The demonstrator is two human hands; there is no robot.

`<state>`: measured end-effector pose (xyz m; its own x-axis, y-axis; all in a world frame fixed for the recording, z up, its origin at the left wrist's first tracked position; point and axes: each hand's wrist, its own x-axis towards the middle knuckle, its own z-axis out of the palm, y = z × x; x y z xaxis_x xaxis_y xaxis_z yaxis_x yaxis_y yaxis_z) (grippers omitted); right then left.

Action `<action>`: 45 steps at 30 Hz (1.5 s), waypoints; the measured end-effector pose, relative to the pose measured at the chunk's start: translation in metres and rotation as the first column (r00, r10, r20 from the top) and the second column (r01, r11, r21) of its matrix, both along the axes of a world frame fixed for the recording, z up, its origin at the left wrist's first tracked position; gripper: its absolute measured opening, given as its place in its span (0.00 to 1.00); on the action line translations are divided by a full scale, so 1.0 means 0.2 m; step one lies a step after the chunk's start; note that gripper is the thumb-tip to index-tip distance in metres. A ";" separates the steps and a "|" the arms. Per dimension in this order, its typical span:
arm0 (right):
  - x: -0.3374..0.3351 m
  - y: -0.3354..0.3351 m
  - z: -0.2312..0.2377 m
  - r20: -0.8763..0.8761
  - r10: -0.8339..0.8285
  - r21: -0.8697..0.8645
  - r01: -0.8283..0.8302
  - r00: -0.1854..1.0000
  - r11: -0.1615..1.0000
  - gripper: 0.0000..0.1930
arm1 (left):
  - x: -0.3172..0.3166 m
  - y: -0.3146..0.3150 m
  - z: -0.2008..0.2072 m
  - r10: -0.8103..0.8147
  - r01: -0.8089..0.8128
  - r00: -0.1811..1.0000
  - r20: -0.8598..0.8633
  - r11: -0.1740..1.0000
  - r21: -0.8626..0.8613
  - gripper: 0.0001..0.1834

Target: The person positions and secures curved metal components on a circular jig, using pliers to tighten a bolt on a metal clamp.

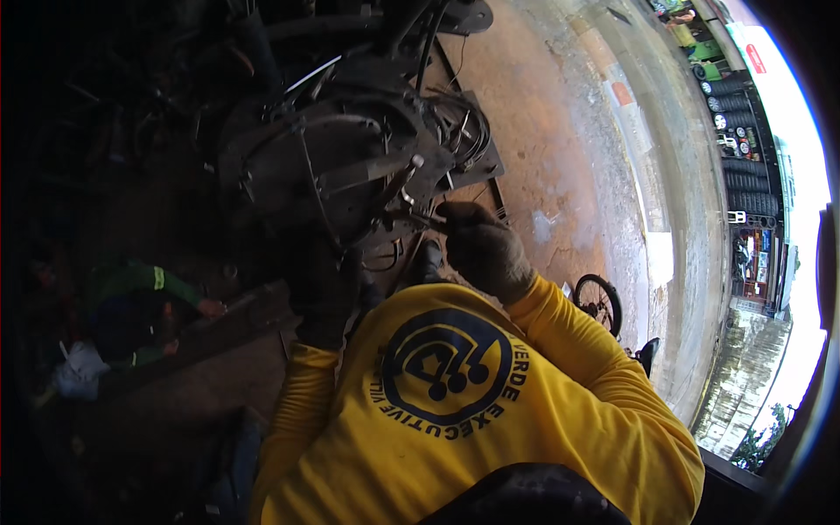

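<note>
My right hand (486, 252), in a dirty work glove, is closed at the right side of a dark metal assembly (289, 175). Its fingers grip a short metal hand tool (425, 219) whose exact kind is unclear; the shiny end reaches into the assembly's edge. Beside that end, a rod with a pale tip (416, 162) sticks up at a slant. My left hand (322, 293), in a dark glove, is close to the assembly's near edge. Deep shadow hides its fingers and anything in them.
A coworker in green sleeves (131, 284) crouches at the left beside a pale bag (81, 369). Coiled cable (468, 131) lies at the assembly's right. A bicycle wheel (598, 304) stands near my right elbow. Stacked tires (748, 166) line the far right beyond the road.
</note>
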<state>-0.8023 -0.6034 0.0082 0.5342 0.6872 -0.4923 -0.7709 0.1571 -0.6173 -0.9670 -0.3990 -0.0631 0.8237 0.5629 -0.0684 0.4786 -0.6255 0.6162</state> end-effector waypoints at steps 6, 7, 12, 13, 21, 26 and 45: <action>-0.06 0.01 0.03 0.122 -0.031 -0.034 0.036 0.992 0.999 0.19 | -0.03 -0.03 0.12 -0.056 -0.056 0.939 0.340 0.948 0.312 0.21; -0.06 0.02 0.05 0.096 -0.015 -0.017 0.017 0.995 1.000 0.18 | -0.05 -0.04 0.12 -0.085 -0.022 0.927 0.364 0.959 0.281 0.21; -0.07 0.00 0.00 0.192 0.072 -0.002 -0.073 0.979 0.997 0.15 | 0.04 -0.11 0.12 0.061 0.116 0.983 0.175 0.537 -0.835 0.23; -0.07 -0.01 -0.01 0.209 0.092 0.033 -0.102 0.974 0.994 0.14 | 0.11 -0.11 0.17 0.112 0.049 0.990 0.081 0.266 -0.963 0.24; -0.07 -0.07 0.02 0.350 0.235 -0.085 -0.219 0.907 0.972 0.11 | 0.32 -0.19 0.26 0.358 0.126 0.907 -0.221 -0.732 -0.670 0.29; 0.00 -0.17 -0.08 0.619 0.296 -0.131 -0.276 0.728 0.952 0.14 | 0.35 -0.27 0.09 0.398 0.247 0.917 -0.033 -0.631 -0.736 0.19; -0.08 -0.31 0.25 0.864 0.463 -0.322 0.491 -0.198 0.810 0.15 | 0.42 -0.46 0.22 -0.182 0.399 0.645 0.742 0.909 -0.124 0.32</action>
<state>-0.8173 -0.6649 0.0586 0.6494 0.6264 0.4311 0.7533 -0.4526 -0.4772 -0.8830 -0.4909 -0.0186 0.8003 0.3361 0.4965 -0.3423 -0.4238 0.8386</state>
